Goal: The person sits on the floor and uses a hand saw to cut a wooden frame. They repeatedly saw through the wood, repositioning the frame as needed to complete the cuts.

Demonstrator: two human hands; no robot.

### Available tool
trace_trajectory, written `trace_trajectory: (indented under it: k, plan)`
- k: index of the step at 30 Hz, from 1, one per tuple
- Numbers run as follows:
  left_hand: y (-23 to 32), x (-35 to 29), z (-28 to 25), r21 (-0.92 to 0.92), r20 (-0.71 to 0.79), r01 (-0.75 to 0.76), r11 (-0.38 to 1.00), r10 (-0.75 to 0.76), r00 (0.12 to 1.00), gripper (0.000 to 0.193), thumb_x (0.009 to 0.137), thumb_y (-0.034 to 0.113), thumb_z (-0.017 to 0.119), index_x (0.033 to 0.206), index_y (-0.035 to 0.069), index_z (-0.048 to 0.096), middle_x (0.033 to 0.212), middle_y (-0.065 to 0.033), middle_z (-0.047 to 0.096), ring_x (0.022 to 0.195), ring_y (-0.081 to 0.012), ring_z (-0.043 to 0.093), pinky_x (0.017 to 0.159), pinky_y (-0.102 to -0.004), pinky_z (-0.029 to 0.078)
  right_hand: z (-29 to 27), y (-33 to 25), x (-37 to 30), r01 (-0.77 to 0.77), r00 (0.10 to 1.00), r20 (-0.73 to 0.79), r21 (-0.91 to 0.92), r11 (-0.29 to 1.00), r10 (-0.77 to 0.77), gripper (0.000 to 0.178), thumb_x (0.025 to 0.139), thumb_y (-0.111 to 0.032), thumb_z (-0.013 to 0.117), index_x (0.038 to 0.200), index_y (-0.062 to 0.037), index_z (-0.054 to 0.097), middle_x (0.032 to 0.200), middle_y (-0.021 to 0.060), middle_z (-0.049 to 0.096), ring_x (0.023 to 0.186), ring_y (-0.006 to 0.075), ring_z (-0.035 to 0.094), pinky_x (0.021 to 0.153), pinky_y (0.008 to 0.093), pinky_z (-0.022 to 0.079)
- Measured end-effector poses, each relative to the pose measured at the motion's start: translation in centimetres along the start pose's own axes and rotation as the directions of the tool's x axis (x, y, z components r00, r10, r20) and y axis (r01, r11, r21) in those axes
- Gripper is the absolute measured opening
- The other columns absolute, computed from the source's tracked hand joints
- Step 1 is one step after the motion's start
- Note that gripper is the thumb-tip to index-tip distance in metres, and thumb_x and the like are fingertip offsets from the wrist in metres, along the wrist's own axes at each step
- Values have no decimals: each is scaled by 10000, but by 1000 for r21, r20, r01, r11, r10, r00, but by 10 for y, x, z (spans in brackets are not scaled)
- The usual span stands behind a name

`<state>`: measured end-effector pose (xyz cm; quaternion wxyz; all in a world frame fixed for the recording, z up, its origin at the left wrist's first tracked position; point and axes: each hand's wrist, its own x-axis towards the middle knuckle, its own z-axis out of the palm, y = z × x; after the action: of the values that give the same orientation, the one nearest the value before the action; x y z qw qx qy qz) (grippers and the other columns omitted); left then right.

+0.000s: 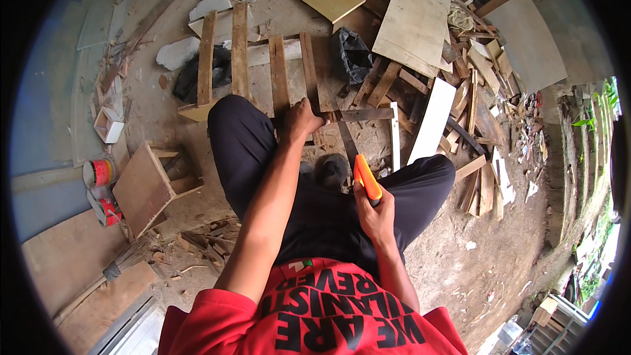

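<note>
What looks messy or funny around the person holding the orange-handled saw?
The wood scraps on the right lie in a jumble, pointing every which way, and a broad board lies crooked over some. White bits litter the floor there too. The saw in the right hand looks ordinary.

Two tins (pixel 100 173), red-labelled, near an open wooden box (pixel 140 187). One small white box (pixel 108 125), open. One broom (pixel 127 258). One square board (pixel 332 0), yellowish. One crumpled black bag (pixel 353 58), just beside a large pale board (pixel 414 23). One heap of scrap wood (pixel 484 67), mixed lengths. One white plank (pixel 433 120), long.
</note>
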<state>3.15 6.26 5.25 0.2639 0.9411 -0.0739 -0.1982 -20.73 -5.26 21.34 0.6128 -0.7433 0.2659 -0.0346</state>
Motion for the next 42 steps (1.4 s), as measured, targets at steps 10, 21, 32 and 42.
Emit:
trace_trajectory:
  k: [10, 21, 32, 42]
  plan:
    - [-16, 11, 14, -31, 45, -37, 999, 38, 998, 795, 690, 560, 837, 1142, -41, 581, 1132, -270, 668, 1109, -409, 635, 923, -455, 528, -14, -4, -8, -79, 996, 35, 10, 997, 78, 352, 978, -265, 660, 804, 33, 590, 601, -33, 477, 599, 50, 400, 529, 269, 349]
    - [-9, 32, 49, 38, -496, -131, 991, 132, 858, 502, 964, 421, 563, 1225, -6, 518, 1173, -277, 596, 1070, -437, 581, 906, -500, 471, -14, -15, -22, -24, 1000, 14, -24, 999, 25, 319, 980, -258, 656, 863, 36, 616, 615, -18, 475, 617, 59, 408, 549, 275, 364]
    - [-11, 59, 60, -25, -274, 135, 991, -136, 952, 521, 999, 483, 433, 1233, 17, 429, 787, -241, 702, 716, -436, 697, 612, -537, 548, -6, -47, -8, -193, 979, 52, -85, 977, 198, 266, 969, -209, 669, 848, 20, 608, 599, 4, 481, 611, 46, 410, 525, 272, 366]
    - [17, 31, 26, -32, -82, 231, 972, -233, 969, 496, 1003, 481, 424, 1236, 44, 427, 778, -239, 704, 710, -425, 702, 593, -522, 550, -5, -98, 5, -370, 922, 13, -270, 889, 388, 221, 925, -134, 703, 822, 26, 591, 573, 93, 508, 582, 63, 413, 509, 299, 391]
